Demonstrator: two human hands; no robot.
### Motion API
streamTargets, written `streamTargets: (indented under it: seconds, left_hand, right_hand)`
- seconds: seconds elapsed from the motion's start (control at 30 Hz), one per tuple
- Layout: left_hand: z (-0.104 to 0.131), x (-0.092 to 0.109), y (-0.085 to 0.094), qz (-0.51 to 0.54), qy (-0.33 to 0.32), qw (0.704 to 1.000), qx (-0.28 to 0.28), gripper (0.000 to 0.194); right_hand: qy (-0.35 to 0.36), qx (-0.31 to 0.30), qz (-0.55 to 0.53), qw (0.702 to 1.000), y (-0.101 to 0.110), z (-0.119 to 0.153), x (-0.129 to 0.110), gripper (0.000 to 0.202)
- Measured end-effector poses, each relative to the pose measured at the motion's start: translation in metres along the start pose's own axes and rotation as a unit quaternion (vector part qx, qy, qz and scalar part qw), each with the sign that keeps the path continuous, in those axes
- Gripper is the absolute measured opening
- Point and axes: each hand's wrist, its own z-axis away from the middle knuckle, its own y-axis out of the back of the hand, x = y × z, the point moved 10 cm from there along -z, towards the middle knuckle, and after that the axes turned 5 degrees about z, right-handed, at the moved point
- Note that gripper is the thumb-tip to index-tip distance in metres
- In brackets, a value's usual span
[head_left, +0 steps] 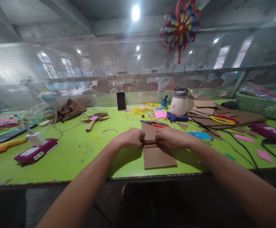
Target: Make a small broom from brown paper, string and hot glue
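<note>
Evidently both hands need a close grip: the left hand [136, 138] and the right hand [170, 137] are closed in a pinch on a brown, matte paper sheet [159, 158], one at each end of a narrow raised fold [149, 142] running across it. Holding both ends probably keeps the fold straight and its layers together. The sheet lies flat in front of the person, near the front edge of the lime-green table [90, 158], with its lower part spread towards the body; the table likely gives the fingers something firm to press against.

Just beyond the hands, slim red and dark tools [159, 125], too blurred to name surely, lie by the sheet's far end, where they seem within easy reach. Behind them are a flat pink paper piece [160, 114] and a dark blue glue gun [177, 117], set down on its side.

To the right, yellow-handled scissors [222, 120] rest on a pile of brown paper [244, 117], perhaps parked beside the stock. To the left lies a brown paper tube with a purple piece on it [90, 126]. Farther back, a dark phone [121, 101] stands upright, its screen perhaps meant to face the person.
</note>
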Motion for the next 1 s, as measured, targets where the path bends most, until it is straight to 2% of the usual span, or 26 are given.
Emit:
streamTargets:
  seconds: [0.13, 0.3, 0.5, 0.63, 0.73, 0.83, 0.93, 1.0]
  left_hand:
    - [0.000, -0.003, -0.001, 0.011, 0.010, 1.000, -0.006, 0.018]
    - [0.000, -0.001, 0.000, 0.001, 0.001, 1.000, 0.007, 0.015]
    - [-0.004, 0.001, 0.007, 0.082, -0.034, 0.996, 0.018, 0.017]
    - [-0.005, 0.000, 0.017, 0.136, -0.029, 0.989, 0.043, 0.040]
    - [-0.003, 0.002, 0.016, 0.195, -0.037, 0.980, 0.021, 0.046]
    - [0.002, 0.009, 0.012, 0.305, -0.064, 0.950, -0.023, 0.046]
    - [0.006, 0.018, 0.004, 0.443, -0.088, 0.889, -0.073, 0.043]
    - [0.005, 0.019, -0.004, 0.509, -0.079, 0.851, -0.100, 0.040]
  right_hand:
    - [0.020, 0.042, 0.079, 0.996, 0.001, 0.003, -0.014, 0.016]
    - [-0.001, 0.071, 0.116, 0.991, 0.005, 0.008, -0.029, 0.019]
    - [0.004, 0.106, 0.115, 0.988, 0.002, 0.007, -0.026, 0.015]
    - [0.027, 0.179, 0.126, 0.975, 0.015, 0.004, -0.024, 0.009]
    - [0.036, 0.229, 0.143, 0.962, 0.030, 0.007, -0.028, 0.007]
    - [0.035, 0.255, 0.144, 0.956, 0.040, 0.010, -0.031, 0.006]
    - [0.032, 0.280, 0.129, 0.951, 0.044, 0.013, -0.032, 0.008]
    - [0.023, 0.290, 0.112, 0.950, 0.045, 0.013, -0.029, 0.009]
